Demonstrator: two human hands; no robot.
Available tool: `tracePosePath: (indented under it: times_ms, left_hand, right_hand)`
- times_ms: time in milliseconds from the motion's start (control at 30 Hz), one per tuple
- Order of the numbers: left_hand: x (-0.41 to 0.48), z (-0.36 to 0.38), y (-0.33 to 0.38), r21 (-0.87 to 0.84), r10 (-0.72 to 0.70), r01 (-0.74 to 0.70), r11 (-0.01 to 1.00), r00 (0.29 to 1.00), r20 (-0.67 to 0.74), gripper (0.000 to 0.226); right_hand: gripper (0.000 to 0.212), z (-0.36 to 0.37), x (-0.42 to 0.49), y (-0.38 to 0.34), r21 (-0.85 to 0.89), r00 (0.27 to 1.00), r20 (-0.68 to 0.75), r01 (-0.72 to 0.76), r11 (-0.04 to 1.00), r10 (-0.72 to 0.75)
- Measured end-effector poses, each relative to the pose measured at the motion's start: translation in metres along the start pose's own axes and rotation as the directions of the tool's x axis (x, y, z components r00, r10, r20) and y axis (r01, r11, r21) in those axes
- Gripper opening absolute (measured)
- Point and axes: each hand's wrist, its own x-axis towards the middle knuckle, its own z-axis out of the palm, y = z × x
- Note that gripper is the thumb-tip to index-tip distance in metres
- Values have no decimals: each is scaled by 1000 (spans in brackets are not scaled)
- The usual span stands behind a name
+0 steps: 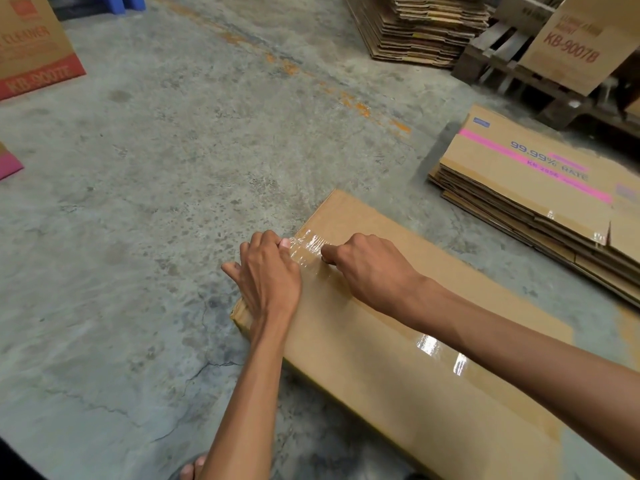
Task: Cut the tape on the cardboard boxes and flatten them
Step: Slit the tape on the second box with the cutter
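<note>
A long plain cardboard box (388, 344) lies on the concrete floor, with clear shiny tape (310, 249) running along its top seam. My left hand (268, 275) rests on the box's far left end, thumb pressed against the tape's end. My right hand (367, 268) is closed in a fist on the tape just beside it, around a small object whose tip barely shows; I cannot tell what it is.
A stack of flattened boxes with a pink stripe (540, 188) lies to the right. A taller flattened stack (419, 26) and a wooden pallet (519, 71) with a printed box (581, 39) stand behind. Another printed box (31, 46) stands far left.
</note>
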Motion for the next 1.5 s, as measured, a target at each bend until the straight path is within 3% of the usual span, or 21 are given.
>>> tracePosePath:
  times_ms: [333,767,867,1000,1133,1500]
  left_hand:
    - [1,3,-1,-11,4,-4,1000,1000,-2,14]
    - [2,4,3,28,35,-36,999,999,33,17]
    - [2,4,2,20,79,-81,997,995,61,26]
    - [5,5,0,91,118,-131,987,984,135,56]
    - [14,-1,3,30,52,-56,998,989,139,56]
    - [26,-2,4,-160,-131,168,973,968,215,58]
  right_hand:
    - [23,10,-14,7,37,998,-17,-54,998,55]
    - [39,35,-82,35,130,996,-32,-82,988,87]
    - [32,56,-94,30,292,983,-96,-121,949,155]
    - [13,67,-100,23,450,926,-239,-162,878,293]
    - [16,62,-86,16,471,890,-311,-161,868,334]
    - [23,41,-34,7,339,964,-223,-64,939,146]
